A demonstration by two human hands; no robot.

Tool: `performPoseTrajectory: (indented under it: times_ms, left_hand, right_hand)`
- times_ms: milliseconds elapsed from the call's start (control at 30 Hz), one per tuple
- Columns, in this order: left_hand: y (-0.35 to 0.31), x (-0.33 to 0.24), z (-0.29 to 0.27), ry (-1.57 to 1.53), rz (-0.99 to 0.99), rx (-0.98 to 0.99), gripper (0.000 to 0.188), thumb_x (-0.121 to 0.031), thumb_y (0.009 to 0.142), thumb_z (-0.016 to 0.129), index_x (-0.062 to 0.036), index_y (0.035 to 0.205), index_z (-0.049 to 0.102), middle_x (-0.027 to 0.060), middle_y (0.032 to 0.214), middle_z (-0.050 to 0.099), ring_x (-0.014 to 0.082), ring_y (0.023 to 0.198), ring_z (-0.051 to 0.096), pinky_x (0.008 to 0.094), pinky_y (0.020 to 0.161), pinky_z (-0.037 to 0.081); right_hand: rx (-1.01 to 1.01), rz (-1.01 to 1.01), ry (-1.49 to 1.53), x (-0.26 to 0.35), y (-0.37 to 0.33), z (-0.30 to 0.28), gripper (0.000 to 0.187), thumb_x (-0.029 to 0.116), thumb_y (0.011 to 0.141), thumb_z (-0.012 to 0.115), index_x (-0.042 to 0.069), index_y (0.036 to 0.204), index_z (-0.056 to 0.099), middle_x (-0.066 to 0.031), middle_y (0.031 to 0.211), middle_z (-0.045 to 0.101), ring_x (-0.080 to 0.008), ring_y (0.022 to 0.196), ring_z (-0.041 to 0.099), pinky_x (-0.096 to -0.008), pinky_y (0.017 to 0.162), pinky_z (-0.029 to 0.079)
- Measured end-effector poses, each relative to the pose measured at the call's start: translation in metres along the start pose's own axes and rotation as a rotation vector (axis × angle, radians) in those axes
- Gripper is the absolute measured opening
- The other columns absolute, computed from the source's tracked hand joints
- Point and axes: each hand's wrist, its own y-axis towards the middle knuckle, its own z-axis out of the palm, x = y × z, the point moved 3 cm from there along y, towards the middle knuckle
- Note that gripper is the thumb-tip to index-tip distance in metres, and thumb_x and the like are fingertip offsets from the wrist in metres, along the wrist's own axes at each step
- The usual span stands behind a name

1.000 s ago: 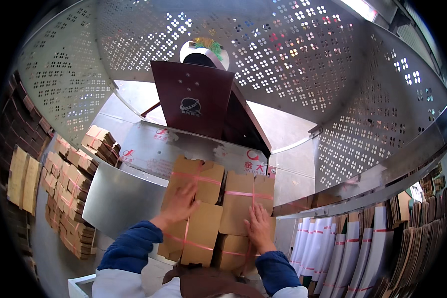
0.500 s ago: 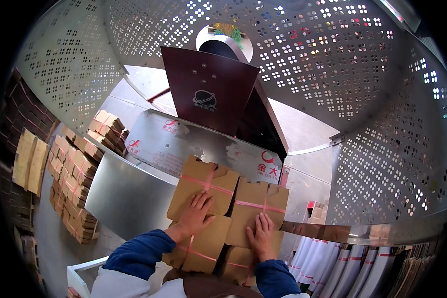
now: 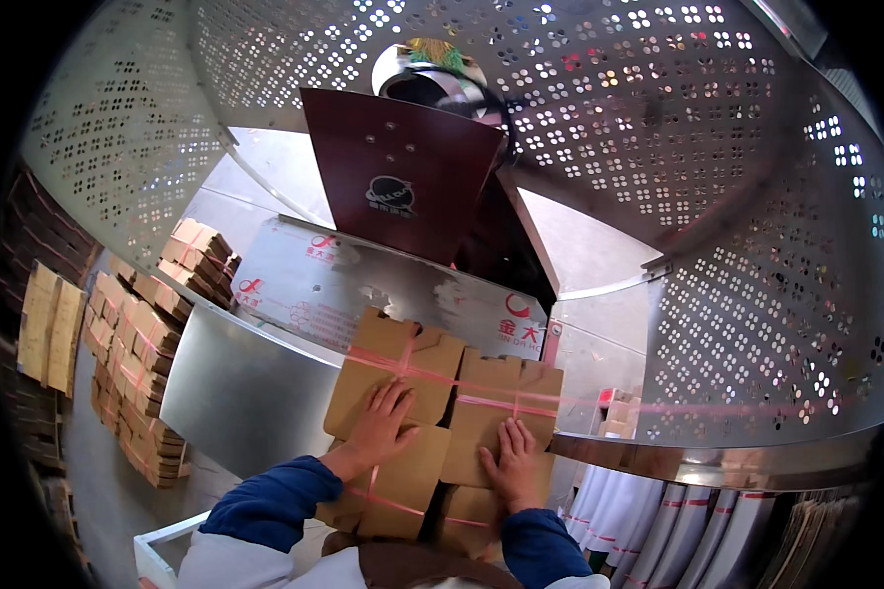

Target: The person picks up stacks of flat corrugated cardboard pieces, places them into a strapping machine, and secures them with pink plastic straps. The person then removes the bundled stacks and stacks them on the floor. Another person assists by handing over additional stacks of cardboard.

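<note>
Two side-by-side stacks of flat brown cardboard pieces lie in front of me, the left stack (image 3: 363, 334) and the right stack (image 3: 476, 456). Pink straps (image 3: 481, 401) cross both of them. My left hand (image 3: 375, 437) rests palm down on the left stack, fingers stretched forward, touching nothing else. On the right stack my right hand (image 3: 514, 469) lies flat, its fingertips near the crossing straps. A blurred pink strand (image 3: 638, 403) runs from the right stack toward the perforated guard on the right. The stacks' undersides are hidden.
Perforated metal guard panels (image 3: 746, 334) curve around the machine. A dark red upright plate (image 3: 393, 162) stands behind a printed metal surface (image 3: 304, 285). Bent sheet metal (image 3: 241, 378) is at left, near bundled cardboard piles (image 3: 133, 353). White strapped rolls (image 3: 648, 530) stand lower right.
The blurred pink strand on the right has appeared. A dark blurred shape now shows near the opening behind the red plate. The view has shifted slightly; both hands stay on the stacks.
</note>
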Motion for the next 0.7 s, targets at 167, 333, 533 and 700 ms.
performPoseTrajectory:
  times_ms: [167, 333, 533, 700]
  left_hand:
    - [0.0002, -0.0011, -0.0028, 0.0, -0.001, 0.019, 0.066, -0.034, 0.083, 0.066, -0.0009, 0.136, 0.043, 0.0205, 0.146, 0.033, 0.0378, 0.139, 0.027, 0.052, 0.114, 0.021]
    - [0.0001, -0.0002, -0.0017, 0.016, -0.013, -0.011, 0.063, -0.035, 0.084, 0.064, -0.001, 0.134, 0.046, 0.0189, 0.145, 0.035, 0.0359, 0.139, 0.028, 0.0516, 0.113, 0.023]
    - [-0.0019, -0.0026, -0.0042, 0.036, -0.006, 0.012, 0.067, -0.035, 0.081, 0.066, -0.0015, 0.135, 0.044, 0.0209, 0.147, 0.033, 0.0377, 0.139, 0.028, 0.0514, 0.114, 0.022]
    - [-0.0005, -0.0036, -0.0019, 0.043, -0.021, 0.02, 0.068, -0.035, 0.081, 0.066, -0.0017, 0.136, 0.044, 0.021, 0.147, 0.033, 0.0378, 0.139, 0.027, 0.0512, 0.115, 0.021]
  right_hand:
    - [-0.012, -0.013, 0.036, -0.0007, 0.0004, 0.005, 0.06, 0.03, 0.081, 0.071, 0.0, 0.13, 0.053, -0.0147, 0.139, 0.048, -0.0339, 0.131, 0.039, -0.0454, 0.109, 0.033]
    - [-0.042, -0.02, 0.052, -0.0034, 0.0003, 0.0091, 0.06, 0.026, 0.08, 0.073, 0.001, 0.131, 0.053, -0.0145, 0.138, 0.048, -0.0347, 0.131, 0.039, -0.0455, 0.108, 0.033]
    - [-0.031, -0.03, 0.051, -0.0014, -0.0014, 0.0069, 0.06, 0.026, 0.08, 0.072, 0.0, 0.13, 0.053, -0.0153, 0.138, 0.048, -0.0351, 0.13, 0.04, -0.0462, 0.108, 0.033]
    - [-0.031, -0.032, 0.054, -0.0036, 0.0008, 0.0058, 0.06, 0.027, 0.081, 0.072, 0.0, 0.131, 0.052, -0.015, 0.138, 0.048, -0.0345, 0.131, 0.039, -0.0465, 0.108, 0.033]
